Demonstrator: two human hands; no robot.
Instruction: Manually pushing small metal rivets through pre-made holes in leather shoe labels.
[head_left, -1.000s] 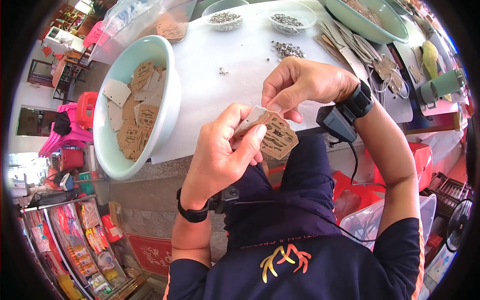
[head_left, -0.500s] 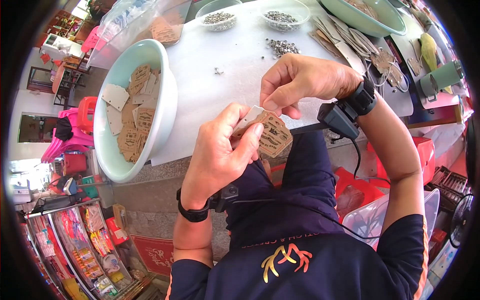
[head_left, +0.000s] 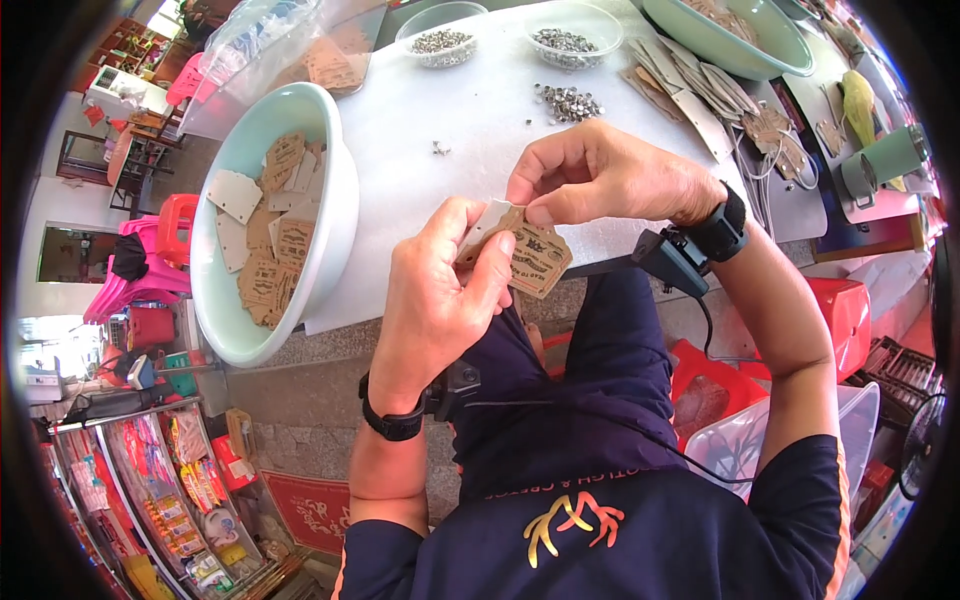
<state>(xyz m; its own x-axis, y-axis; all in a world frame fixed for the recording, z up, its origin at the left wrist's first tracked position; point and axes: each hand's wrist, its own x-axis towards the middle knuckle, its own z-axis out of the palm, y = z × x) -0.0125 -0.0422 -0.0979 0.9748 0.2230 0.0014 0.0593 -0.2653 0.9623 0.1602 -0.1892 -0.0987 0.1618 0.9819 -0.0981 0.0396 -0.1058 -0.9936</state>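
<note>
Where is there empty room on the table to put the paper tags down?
The white table is bare between the pale green bowl and the loose rivets. Its right side is crowded with tag piles.

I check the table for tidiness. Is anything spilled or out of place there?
Yes. Small metal eyelets lie in a loose heap on the white table, outside the two clear bowls that hold the rest. A few more are scattered apart near the middle. Nothing looks damaged.

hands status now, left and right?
Left hand: closed on a brown cardboard tag.
Right hand: pinching the same tag's top edge.
</note>
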